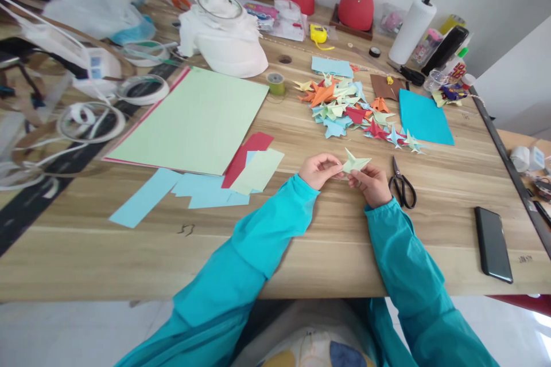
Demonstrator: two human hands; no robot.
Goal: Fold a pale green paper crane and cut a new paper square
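Between my two hands is a pale green folded paper star (356,161), its points sticking up and out to the right. My left hand (319,170) pinches its left side with thumb and finger. My right hand (372,183) grips the lower edge, the thumb on its face. Just right of my right hand lies a pair of black-handled scissors (403,184). Beyond my hands a pile of folded paper pieces (338,104) in orange, green, blue and red spreads over the wooden table (318,264).
Left are large pale green sheets (193,120), blue strips (144,198) and a red strip (247,157). A thread spool (276,84) stands behind them. A turquoise sheet (425,117) and a phone (493,243) lie right. Cable coils (90,120) crowd the far left.
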